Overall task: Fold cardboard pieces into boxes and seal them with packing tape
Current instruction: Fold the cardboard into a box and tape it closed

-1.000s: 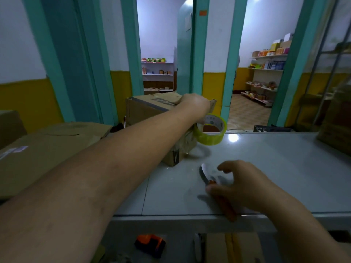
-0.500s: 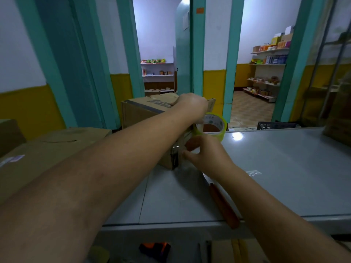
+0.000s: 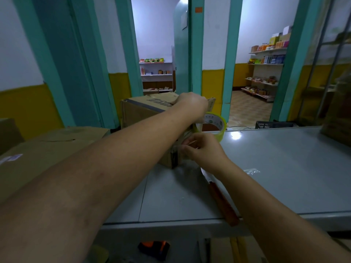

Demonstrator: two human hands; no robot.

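Cardboard box [image 3: 140,112] sits at twelve o'clock on the grey table [image 3: 284,168]. Left hand [image 3: 191,103] rests on its top, fingers hidden, grip impossible to tell. Tape roll [image 3: 218,122] is just at the box's three o'clock side. Right hand [image 3: 203,150] pinches the loose tape end [image 3: 191,142] against the box's near corner.

Place: a small shop's back room, I'd say, where I pack at a counter.
Stock: at 1 o'clock, through a doorway, shelves [image 3: 266,63] of boxed goods; at 12, a second doorway shows more shelves [image 3: 156,74].
Packing: box [image 3: 140,111] and tape [image 3: 218,123] at 12; carton [image 3: 47,149] at 9.
Counter: grey table [image 3: 284,177] before me.
Floor: crate [image 3: 273,124] at 2.
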